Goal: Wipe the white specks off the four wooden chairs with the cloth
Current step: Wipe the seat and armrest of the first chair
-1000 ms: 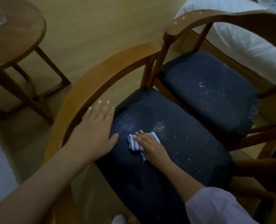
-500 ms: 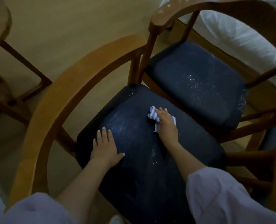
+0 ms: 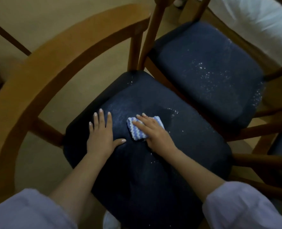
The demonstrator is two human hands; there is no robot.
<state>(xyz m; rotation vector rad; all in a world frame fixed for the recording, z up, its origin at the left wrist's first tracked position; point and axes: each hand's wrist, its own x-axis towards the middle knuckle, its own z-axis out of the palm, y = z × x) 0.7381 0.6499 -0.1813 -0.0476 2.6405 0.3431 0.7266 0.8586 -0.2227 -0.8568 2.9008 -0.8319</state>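
- Since half a second earlier, the right hand (image 3: 155, 132) and the cloth (image 3: 136, 134) had slid back across the near chair's seat (image 3: 161, 171) toward the left hand (image 3: 101, 138), and the two hands now lay just beside each other.
- Head view: the blue-and-white striped cloth lay flat on the middle of the dark blue seat. The right hand pressed down on it with its fingers (image 3: 139, 124) straight and together.
- The left hand rested palm-down on the seat to the left of the cloth, fingers straight and slightly spread, thumb pointing at the cloth, holding nothing.
- A few white specks (image 3: 174, 111) showed on the seat beyond the right hand, and more near the wrist.
- The curved wooden backrest (image 3: 57, 63) arched round the seat's left side.
- The second chair's seat (image 3: 194, 52), beyond and to the right, carried a thick scatter of specks.
- White bedding (image 3: 256, 20) lay behind it.
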